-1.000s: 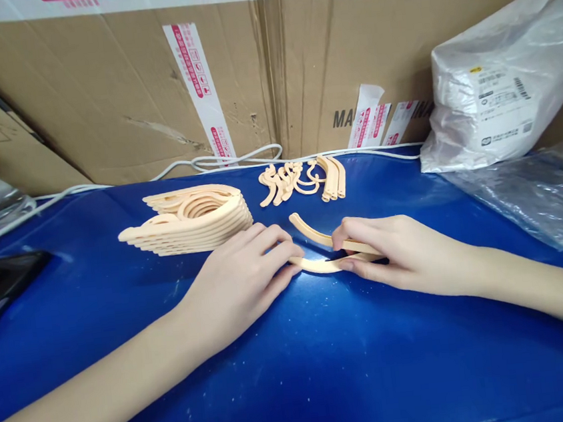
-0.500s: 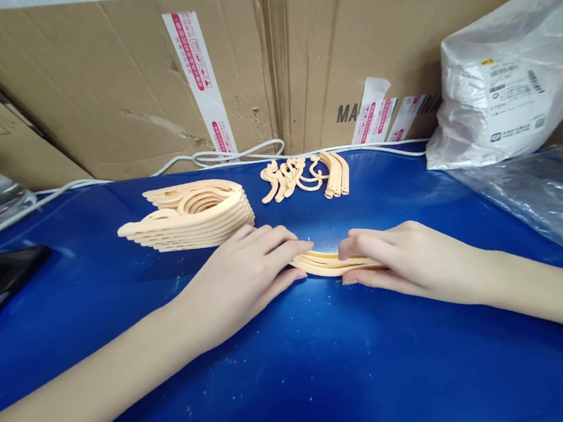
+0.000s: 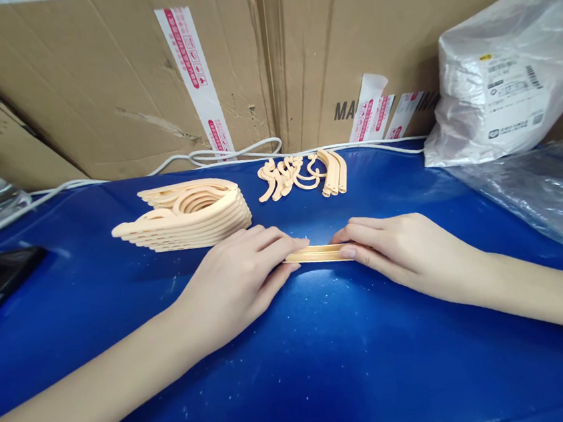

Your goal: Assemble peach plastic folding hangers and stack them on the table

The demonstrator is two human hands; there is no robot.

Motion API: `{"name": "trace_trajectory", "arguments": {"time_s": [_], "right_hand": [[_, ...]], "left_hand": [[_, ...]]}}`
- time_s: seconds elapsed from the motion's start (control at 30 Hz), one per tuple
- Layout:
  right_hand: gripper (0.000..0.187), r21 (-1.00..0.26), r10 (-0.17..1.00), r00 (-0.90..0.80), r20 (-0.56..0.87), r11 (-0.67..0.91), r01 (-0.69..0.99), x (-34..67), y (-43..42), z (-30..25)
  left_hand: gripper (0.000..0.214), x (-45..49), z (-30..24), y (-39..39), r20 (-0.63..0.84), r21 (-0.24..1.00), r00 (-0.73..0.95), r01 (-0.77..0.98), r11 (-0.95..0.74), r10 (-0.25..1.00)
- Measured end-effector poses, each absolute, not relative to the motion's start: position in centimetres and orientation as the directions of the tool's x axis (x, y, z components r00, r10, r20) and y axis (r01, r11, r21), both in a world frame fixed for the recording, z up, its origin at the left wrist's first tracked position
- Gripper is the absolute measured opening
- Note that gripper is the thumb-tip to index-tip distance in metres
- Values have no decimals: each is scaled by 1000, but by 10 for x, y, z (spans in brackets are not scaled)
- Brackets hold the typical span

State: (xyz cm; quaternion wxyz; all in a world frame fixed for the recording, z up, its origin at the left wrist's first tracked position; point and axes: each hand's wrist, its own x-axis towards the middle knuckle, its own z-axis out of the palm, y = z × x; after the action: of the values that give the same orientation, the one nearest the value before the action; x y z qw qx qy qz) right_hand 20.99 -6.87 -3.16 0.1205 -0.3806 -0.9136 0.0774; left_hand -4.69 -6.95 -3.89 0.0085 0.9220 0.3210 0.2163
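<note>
Between my two hands is a beige plastic hanger piece (image 3: 316, 254), long and grooved along its length, just above or on the blue table. My left hand (image 3: 240, 269) pinches its left end between thumb and fingers. The right end is gripped by my right hand (image 3: 406, 251), with the thumb on the near side. Both ends are hidden by my fingers. Behind my left hand lies a neat stack of beige folded hangers (image 3: 203, 229). Farther back are several small curly hook parts (image 3: 281, 179) and, beside them, several curved beige arm pieces (image 3: 334, 172).
Cardboard boxes (image 3: 110, 68) stand along the back edge of the blue table (image 3: 298, 370). A white cable (image 3: 165, 161) runs in front of them. A wrapped package (image 3: 489, 82) and clear plastic (image 3: 535, 191) lie right; a black phone-like object (image 3: 2, 281) lies left.
The held piece showed a bowed curve with gaps between its strips; now it looks straight and narrow, its strips together. My right hand has turned slightly. The view has shifted a little.
</note>
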Motion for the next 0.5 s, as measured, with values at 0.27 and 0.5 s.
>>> {"name": "trace_trajectory", "arguments": {"time_s": [0.27, 0.5], "right_hand": [[27, -255, 735, -652, 183, 676, 691, 207, -73, -38], [41, -138, 731, -666, 147, 682, 718, 206, -74, -39]], "left_hand": [[29, -47, -41, -71, 354, 151, 722, 582, -799, 594], [36, -43, -40, -74, 305, 131, 740, 591, -796, 599]]}}
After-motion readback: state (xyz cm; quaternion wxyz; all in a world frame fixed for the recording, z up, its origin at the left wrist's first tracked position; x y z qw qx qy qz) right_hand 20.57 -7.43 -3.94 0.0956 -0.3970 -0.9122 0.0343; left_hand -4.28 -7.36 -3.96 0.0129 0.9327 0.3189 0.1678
